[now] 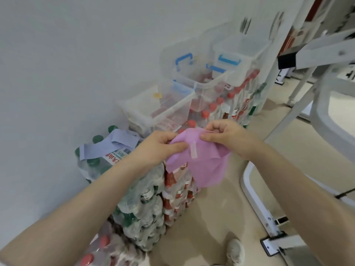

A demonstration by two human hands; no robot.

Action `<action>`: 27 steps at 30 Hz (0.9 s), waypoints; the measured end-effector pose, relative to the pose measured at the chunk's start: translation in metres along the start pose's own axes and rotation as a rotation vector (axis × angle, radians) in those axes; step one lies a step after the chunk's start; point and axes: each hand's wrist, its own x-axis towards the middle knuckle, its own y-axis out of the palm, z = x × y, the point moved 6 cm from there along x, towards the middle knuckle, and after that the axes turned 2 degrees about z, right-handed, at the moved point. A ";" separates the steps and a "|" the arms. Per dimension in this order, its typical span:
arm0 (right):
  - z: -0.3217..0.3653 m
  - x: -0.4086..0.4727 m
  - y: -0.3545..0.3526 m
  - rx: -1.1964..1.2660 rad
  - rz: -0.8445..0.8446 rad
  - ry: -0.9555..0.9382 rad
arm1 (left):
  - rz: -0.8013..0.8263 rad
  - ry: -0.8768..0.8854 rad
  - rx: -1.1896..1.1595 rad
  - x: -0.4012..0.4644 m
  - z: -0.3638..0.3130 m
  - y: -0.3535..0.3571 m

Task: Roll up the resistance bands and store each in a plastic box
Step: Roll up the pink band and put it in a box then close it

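A pink resistance band [203, 166] hangs folded in the air between my hands, above stacked packs of bottled water. My left hand [159, 146] pinches its upper left edge with thumb and fingers. My right hand [228, 137] pinches the upper right edge. A small pale label sits near the band's top middle. A pale blue-grey band [107, 146] lies draped on a pack of green-capped bottles to the left. An open clear plastic box [153, 112] stands on the bottle packs just beyond my hands.
More clear boxes with blue latches [226, 60] are stacked behind, against the white wall. Red-capped bottle packs [221, 106] and green-capped ones [142, 208] form the pile. A white metal frame [288, 104] stands to the right. My shoe [235, 252] is on the beige floor.
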 end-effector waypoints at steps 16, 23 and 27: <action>-0.070 0.017 -0.223 0.252 -0.198 -0.044 | 0.055 -0.064 -0.136 0.168 -0.064 0.143; -0.092 0.043 -0.304 0.302 -0.171 -0.032 | -0.064 -0.046 -0.164 0.230 -0.085 0.186; -0.097 0.062 -0.333 0.549 -0.151 0.026 | -0.180 0.019 0.088 0.258 -0.114 0.187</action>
